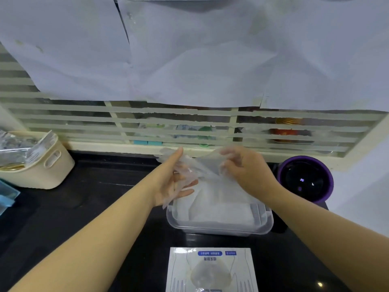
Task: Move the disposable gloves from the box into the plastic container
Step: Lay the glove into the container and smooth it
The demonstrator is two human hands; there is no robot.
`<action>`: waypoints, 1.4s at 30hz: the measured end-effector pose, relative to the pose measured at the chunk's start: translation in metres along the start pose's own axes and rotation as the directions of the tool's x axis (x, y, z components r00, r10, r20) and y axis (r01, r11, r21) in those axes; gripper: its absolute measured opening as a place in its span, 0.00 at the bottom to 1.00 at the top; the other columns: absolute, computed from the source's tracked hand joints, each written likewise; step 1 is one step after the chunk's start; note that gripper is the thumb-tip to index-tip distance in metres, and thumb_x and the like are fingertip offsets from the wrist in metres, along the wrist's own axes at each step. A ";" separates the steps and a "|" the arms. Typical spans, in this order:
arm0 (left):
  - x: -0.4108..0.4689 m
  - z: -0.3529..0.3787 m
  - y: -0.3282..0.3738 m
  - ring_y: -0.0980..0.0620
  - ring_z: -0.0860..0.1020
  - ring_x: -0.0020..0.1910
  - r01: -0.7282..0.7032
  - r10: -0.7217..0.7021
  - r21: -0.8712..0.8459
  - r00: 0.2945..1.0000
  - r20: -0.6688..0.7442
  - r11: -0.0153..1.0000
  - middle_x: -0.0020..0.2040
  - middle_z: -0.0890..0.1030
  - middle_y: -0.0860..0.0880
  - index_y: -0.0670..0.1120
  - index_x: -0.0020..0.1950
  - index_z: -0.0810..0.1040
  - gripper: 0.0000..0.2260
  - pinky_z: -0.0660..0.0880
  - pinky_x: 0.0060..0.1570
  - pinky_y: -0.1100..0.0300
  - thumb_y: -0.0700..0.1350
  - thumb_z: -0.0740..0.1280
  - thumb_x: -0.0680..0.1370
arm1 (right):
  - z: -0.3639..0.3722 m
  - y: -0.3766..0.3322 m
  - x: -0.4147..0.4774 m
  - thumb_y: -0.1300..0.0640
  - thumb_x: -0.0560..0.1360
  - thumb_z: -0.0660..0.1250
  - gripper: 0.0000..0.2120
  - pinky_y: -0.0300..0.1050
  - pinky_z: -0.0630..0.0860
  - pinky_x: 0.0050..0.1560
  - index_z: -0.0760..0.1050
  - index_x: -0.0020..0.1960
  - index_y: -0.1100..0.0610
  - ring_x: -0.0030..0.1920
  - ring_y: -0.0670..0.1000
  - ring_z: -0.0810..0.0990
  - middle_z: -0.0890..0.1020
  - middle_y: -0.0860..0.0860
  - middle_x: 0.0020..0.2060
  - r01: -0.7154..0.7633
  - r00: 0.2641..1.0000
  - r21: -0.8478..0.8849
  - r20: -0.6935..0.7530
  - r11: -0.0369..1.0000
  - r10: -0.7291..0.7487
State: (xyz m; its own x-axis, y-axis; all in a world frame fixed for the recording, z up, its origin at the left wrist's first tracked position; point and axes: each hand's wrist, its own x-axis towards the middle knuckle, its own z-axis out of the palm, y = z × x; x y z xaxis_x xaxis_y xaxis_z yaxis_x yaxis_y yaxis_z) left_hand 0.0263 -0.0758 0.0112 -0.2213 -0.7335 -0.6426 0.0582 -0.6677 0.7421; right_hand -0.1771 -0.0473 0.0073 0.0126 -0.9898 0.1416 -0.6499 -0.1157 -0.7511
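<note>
Above the plastic container [265, 225], a wad of disposable gloves [203, 165] stretches between both hands. The right hand [247, 172] pinches it with curled fingers, while it drapes over the left hand [173, 181], whose fingers are straight. The box [211, 269] lies at the black counter's [94, 207] near edge, with a cream basket [45, 167] far left.

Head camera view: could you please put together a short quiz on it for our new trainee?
1. True or false: the white printed cardboard glove box lies nearer the person than the clear rectangular plastic container.
2. What does the right hand pinch, the left hand touching it? A a sponge; B thin translucent disposable gloves; C a lid.
3. Fill in: the round purple-rimmed bowl stands to the container's ____.
Key: 1 true; 2 B; 3 right.
</note>
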 end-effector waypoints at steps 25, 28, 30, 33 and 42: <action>0.071 0.033 -0.058 0.48 0.75 0.60 -0.377 0.016 0.893 0.920 0.393 -0.247 0.62 0.78 0.48 0.51 0.72 0.67 0.23 0.69 0.54 0.56 0.59 0.59 0.80 | 0.034 0.049 -0.017 0.68 0.68 0.70 0.20 0.54 0.76 0.53 0.77 0.59 0.59 0.55 0.59 0.77 0.79 0.56 0.56 0.184 0.970 -0.470 -0.052 0.863 -0.236; 0.079 0.037 -0.063 0.47 0.77 0.56 -0.355 -0.006 0.920 0.933 0.359 -0.165 0.60 0.78 0.47 0.48 0.69 0.70 0.21 0.70 0.51 0.57 0.57 0.61 0.80 | 0.045 0.042 -0.018 0.65 0.75 0.64 0.13 0.53 0.76 0.51 0.76 0.58 0.56 0.54 0.57 0.77 0.78 0.53 0.55 0.182 0.931 -0.409 0.363 0.894 -0.024; 0.083 0.037 -0.067 0.47 0.76 0.55 -0.332 -0.034 0.939 0.943 0.330 -0.091 0.60 0.78 0.47 0.48 0.68 0.70 0.20 0.70 0.51 0.58 0.56 0.63 0.80 | 0.052 0.052 -0.014 0.62 0.79 0.60 0.16 0.49 0.73 0.57 0.69 0.66 0.54 0.59 0.54 0.74 0.73 0.52 0.63 0.051 0.866 -0.463 0.461 0.885 0.191; 0.087 0.032 -0.073 0.49 0.76 0.53 -0.311 -0.048 0.950 0.949 0.311 0.012 0.59 0.78 0.46 0.49 0.69 0.68 0.19 0.71 0.54 0.57 0.53 0.64 0.80 | 0.056 0.065 -0.005 0.61 0.79 0.62 0.22 0.45 0.73 0.58 0.65 0.71 0.53 0.64 0.53 0.71 0.67 0.50 0.70 0.034 0.885 -0.485 0.420 0.874 0.199; 0.085 0.030 -0.066 0.52 0.76 0.47 -0.329 -0.071 0.942 0.940 0.334 0.069 0.55 0.78 0.49 0.50 0.70 0.69 0.19 0.72 0.55 0.58 0.50 0.65 0.80 | 0.058 0.064 0.009 0.58 0.78 0.62 0.15 0.49 0.75 0.56 0.72 0.65 0.56 0.58 0.57 0.75 0.75 0.56 0.61 0.333 0.823 -0.734 0.533 0.592 0.197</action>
State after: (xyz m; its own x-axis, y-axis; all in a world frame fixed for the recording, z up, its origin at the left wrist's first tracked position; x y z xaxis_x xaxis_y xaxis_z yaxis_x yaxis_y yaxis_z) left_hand -0.0252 -0.0898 -0.0868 -0.5371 -0.5998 -0.5930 -0.8399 0.3153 0.4418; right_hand -0.1751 -0.0684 -0.0768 0.2870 -0.8813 -0.3753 -0.9381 -0.3378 0.0760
